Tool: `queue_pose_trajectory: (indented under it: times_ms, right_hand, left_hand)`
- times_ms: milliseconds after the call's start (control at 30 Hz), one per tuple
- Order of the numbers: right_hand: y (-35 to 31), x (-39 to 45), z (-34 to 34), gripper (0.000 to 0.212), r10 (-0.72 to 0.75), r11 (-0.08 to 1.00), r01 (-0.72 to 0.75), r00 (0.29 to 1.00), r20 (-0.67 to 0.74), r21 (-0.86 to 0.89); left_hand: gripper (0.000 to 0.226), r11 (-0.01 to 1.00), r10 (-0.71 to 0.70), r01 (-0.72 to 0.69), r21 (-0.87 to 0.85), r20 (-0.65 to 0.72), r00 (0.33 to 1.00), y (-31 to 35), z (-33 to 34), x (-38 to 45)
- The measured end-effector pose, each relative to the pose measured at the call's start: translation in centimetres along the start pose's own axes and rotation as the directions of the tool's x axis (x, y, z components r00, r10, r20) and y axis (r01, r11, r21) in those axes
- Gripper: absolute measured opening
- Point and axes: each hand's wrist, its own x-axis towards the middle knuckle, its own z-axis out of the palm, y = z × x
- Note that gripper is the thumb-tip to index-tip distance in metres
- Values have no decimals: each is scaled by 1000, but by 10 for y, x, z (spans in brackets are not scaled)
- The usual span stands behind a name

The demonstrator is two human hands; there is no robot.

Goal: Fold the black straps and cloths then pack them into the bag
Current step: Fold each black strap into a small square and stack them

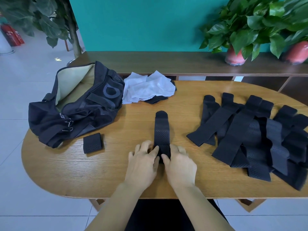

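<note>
Black perforated strap (162,130) lying lengthwise at the middle of wooden table (116,179), near end pinched by curled fingers of left hand (141,162) and right hand (180,164): first fold only starting. One folded strap (92,143) done, beside open bag (75,105), not yet packed. Pile of unfolded straps (253,135) waiting at right. White cloths (146,87) crumpled behind bag. Most work left, apparently.

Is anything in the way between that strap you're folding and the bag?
Only the folded strap lies near that path, beside the bag. The strap under both hands can pass it; the bag's mouth gapes open.
</note>
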Motion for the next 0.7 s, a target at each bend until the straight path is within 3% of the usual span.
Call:
queue_pose_trajectory:
  times_ms: [67,200,367,433,567,700]
  right_hand:
    - [7,-2,11,42,-126,992,126,988,-92,2]
    - [18,-2,14,14,-359,932,362,924,-134,-6]
    - [37,-15,-6,47,-406,909,387,907,113,153]
    - [43,-20,-11,50,-442,887,409,888,129,215]
    - [43,-19,-12,37,-395,877,373,919,11,303]
    - [43,-19,-10,32,-286,881,272,958,-22,386]
  left_hand:
    - [45,996,72,-74,47,52,996,-2,-3,2]
    - [58,977,201,-208,53,116,973,-8,-11,4]
    - [69,945,317,-325,30,150,936,-14,-19,1]
    - [69,934,354,-356,11,95,931,-13,-20,-5]
    - [60,954,273,-269,-134,9,962,-5,-21,-13]
    - [60,929,118,-85,-359,71,991,2,-24,-13]
